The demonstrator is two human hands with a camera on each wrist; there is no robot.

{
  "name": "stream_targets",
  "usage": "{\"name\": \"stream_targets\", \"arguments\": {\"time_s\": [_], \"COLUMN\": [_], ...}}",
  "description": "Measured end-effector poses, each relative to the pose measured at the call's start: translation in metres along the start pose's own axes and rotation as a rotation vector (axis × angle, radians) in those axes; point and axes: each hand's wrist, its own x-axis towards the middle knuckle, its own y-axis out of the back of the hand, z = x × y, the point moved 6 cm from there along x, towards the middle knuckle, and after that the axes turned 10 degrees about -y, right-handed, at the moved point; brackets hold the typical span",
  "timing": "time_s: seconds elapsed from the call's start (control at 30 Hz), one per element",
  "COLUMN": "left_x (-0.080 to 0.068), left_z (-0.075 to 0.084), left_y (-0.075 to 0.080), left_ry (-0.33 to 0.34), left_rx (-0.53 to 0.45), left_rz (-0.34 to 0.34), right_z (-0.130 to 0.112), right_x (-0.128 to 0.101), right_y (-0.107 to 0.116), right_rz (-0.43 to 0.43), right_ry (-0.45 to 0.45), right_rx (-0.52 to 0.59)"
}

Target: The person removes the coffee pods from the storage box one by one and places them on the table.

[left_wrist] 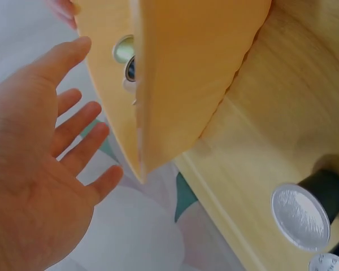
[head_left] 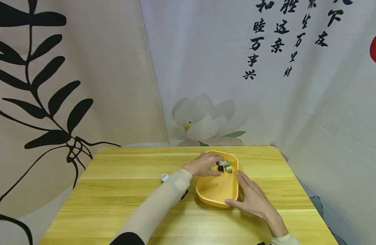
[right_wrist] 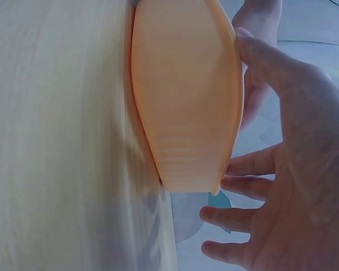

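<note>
Right up close, we had our right hand (head_left: 252,199) flat and open against the near rim of the yellow tray (head_left: 217,194) on the wooden surface (head_left: 120,190); farther in, our left hand (head_left: 203,165) spread open beside the small capsules (head_left: 223,166).

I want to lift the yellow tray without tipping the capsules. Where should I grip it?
Grip the tray by its long side rims, one hand each side. The capsules sit at the far end, so hold toward that end. The right hand already rests on the right rim.
</note>
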Motion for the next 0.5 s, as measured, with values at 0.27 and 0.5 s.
{"name": "stream_targets", "arguments": {"time_s": [0.27, 0.5], "left_x": [0.012, 0.020], "left_z": [-0.006, -0.012], "left_y": [-0.012, -0.023], "left_ry": [0.027, 0.078], "left_rx": [-0.018, 0.001], "left_rz": [-0.051, -0.114], "right_z": [0.000, 0.001], "right_x": [0.001, 0.001], "right_y": [-0.001, -0.002], "right_rz": [0.004, 0.004], "right_ry": [-0.004, -0.001], "right_rx": [0.001, 0.003]}}
